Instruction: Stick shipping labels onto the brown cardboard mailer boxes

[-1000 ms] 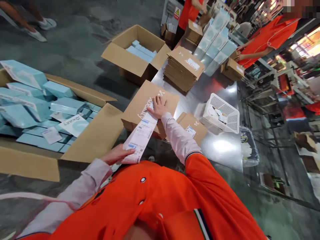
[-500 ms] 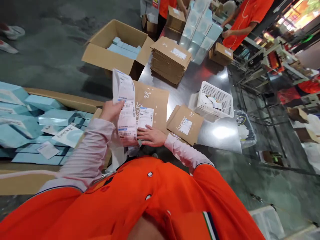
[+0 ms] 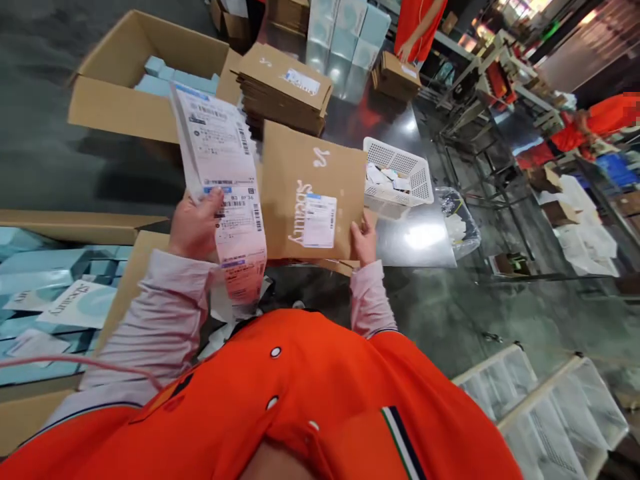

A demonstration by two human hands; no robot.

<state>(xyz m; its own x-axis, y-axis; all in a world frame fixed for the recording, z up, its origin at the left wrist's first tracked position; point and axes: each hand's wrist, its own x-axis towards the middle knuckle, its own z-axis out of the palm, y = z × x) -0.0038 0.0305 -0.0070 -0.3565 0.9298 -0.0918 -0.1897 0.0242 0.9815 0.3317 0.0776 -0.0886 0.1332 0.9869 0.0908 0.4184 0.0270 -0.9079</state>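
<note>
My left hand [image 3: 194, 225] grips a long strip of white shipping labels [image 3: 220, 173] that hangs upright in front of me. My right hand [image 3: 364, 241] holds a flat brown cardboard mailer [image 3: 313, 167] by its lower right corner, lifted and tilted above the shiny metal table [image 3: 425, 233]. A white label [image 3: 319, 221] is stuck on the mailer next to its white printed lettering. The two hands are apart, with the label strip just left of the mailer.
A stack of flat brown mailers [image 3: 283, 93] lies behind, with a white perforated basket [image 3: 400, 175] to the right. An open carton of pale blue boxes [image 3: 150, 73] sits far left; more blue boxes [image 3: 55, 287] fill a carton beside me. People in orange work farther back.
My right hand left the labelled mailer's surface and picked the mailer up off the table. My left hand raised the label strip higher. The view swung to the right.
</note>
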